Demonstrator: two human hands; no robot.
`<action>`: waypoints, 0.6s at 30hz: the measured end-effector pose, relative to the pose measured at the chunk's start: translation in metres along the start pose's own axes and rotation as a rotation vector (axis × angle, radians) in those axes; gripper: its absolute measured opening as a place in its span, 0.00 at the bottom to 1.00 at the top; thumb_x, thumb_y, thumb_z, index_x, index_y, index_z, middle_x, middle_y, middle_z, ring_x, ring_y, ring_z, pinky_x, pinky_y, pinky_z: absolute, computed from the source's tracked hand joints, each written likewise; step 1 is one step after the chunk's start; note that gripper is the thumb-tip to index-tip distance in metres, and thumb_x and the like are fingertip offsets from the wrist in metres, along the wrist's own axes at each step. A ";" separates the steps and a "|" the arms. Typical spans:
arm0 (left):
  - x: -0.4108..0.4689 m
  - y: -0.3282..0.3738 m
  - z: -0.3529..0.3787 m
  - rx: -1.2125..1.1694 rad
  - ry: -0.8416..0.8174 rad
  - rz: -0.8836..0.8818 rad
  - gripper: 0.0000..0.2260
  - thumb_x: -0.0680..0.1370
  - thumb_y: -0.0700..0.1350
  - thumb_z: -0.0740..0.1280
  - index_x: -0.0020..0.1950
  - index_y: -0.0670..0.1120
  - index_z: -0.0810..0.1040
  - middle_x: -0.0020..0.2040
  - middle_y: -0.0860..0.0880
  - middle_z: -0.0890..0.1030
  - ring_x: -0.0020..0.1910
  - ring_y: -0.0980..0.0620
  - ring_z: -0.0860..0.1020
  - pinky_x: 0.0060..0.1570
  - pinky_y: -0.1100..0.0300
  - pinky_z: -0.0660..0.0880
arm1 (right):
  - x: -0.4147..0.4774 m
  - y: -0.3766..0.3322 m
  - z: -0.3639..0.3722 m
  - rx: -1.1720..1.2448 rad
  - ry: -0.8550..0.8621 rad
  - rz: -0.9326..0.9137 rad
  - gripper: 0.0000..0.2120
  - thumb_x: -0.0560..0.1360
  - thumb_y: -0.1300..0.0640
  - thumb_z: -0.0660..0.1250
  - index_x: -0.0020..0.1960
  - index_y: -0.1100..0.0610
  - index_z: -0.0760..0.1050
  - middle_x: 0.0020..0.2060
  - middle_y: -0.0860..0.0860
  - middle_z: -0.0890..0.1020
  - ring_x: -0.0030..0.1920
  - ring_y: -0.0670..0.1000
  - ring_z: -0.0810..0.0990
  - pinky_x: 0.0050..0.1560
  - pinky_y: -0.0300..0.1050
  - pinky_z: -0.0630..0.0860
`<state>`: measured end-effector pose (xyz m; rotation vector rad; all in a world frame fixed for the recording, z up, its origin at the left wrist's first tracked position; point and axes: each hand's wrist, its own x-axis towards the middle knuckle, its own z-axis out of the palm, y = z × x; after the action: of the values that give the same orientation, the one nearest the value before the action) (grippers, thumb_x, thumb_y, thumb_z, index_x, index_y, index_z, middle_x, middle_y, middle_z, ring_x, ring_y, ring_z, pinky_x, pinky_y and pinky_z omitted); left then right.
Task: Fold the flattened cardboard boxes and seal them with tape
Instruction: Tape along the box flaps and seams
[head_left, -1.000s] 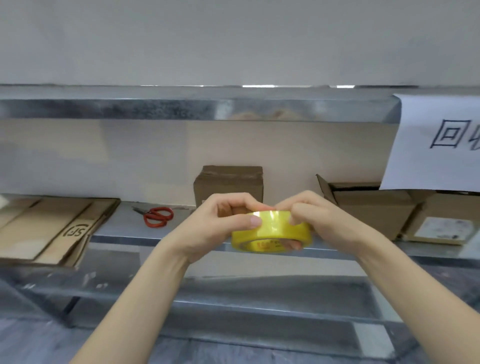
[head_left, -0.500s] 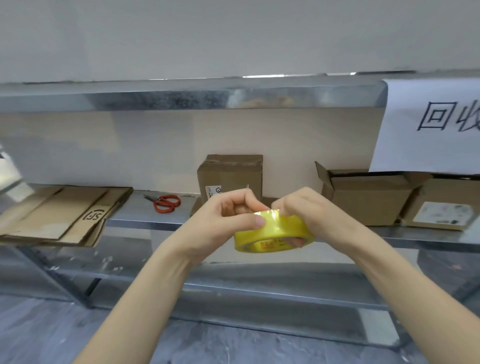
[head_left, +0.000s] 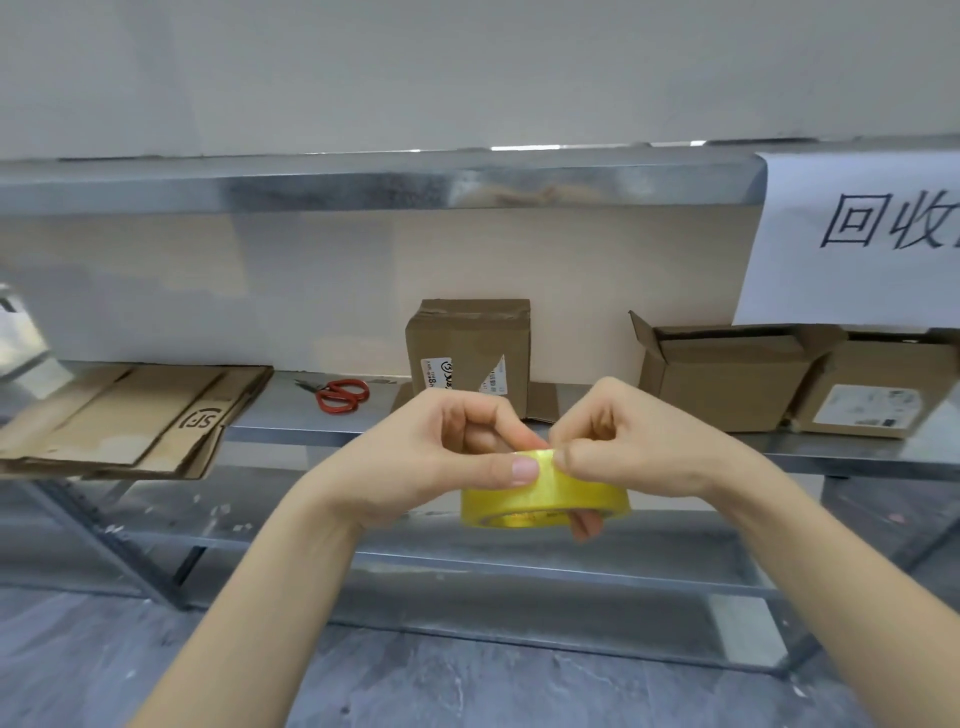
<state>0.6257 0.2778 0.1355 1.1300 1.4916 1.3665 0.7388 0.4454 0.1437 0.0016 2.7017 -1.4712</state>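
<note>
A yellow roll of tape (head_left: 545, 496) is held in the air in front of the metal shelf. My left hand (head_left: 441, 462) grips the roll from the left, its thumb lying on the outer band. My right hand (head_left: 639, 447) holds the roll from the right, thumb and forefinger pinching at the top of the band, a finger showing through the core below. Behind the hands a folded brown box (head_left: 470, 353) stands upright on the shelf. A stack of flattened cardboard boxes (head_left: 130, 418) lies at the shelf's left end, overhanging the edge.
Red-handled scissors (head_left: 340, 396) lie on the metal shelf (head_left: 291, 415) between the flat stack and the upright box. An open box (head_left: 722, 376) and a labelled box (head_left: 872, 397) sit at the right, under a hanging paper sign (head_left: 857, 239). A lower shelf and grey floor lie below.
The view has tilted down and moved closer, so the shelf sits higher in frame. Both hands kept hold of the roll; my right fingers shifted to pinch at its top.
</note>
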 end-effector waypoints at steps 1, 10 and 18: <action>-0.003 0.001 0.001 0.002 -0.009 -0.002 0.03 0.71 0.39 0.73 0.42 0.46 0.83 0.41 0.43 0.84 0.38 0.52 0.81 0.41 0.64 0.76 | -0.001 -0.001 0.002 0.001 -0.006 -0.004 0.15 0.64 0.59 0.58 0.31 0.71 0.72 0.26 0.58 0.82 0.29 0.53 0.77 0.35 0.45 0.71; -0.020 0.005 0.006 -0.071 0.082 0.127 0.04 0.68 0.44 0.74 0.40 0.48 0.82 0.40 0.45 0.82 0.39 0.51 0.79 0.40 0.61 0.75 | -0.009 -0.006 0.020 0.236 0.203 -0.131 0.25 0.75 0.45 0.63 0.31 0.65 0.71 0.26 0.58 0.68 0.28 0.51 0.70 0.31 0.42 0.69; -0.022 0.001 0.029 -0.106 0.198 0.111 0.05 0.62 0.48 0.70 0.36 0.52 0.81 0.37 0.51 0.80 0.37 0.55 0.76 0.39 0.65 0.72 | -0.010 -0.005 0.042 0.277 0.772 -0.261 0.25 0.79 0.49 0.55 0.27 0.58 0.70 0.23 0.49 0.69 0.25 0.45 0.66 0.27 0.37 0.62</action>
<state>0.6594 0.2644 0.1330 1.0481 1.4929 1.6546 0.7510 0.4080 0.1260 0.3022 3.0984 -2.3093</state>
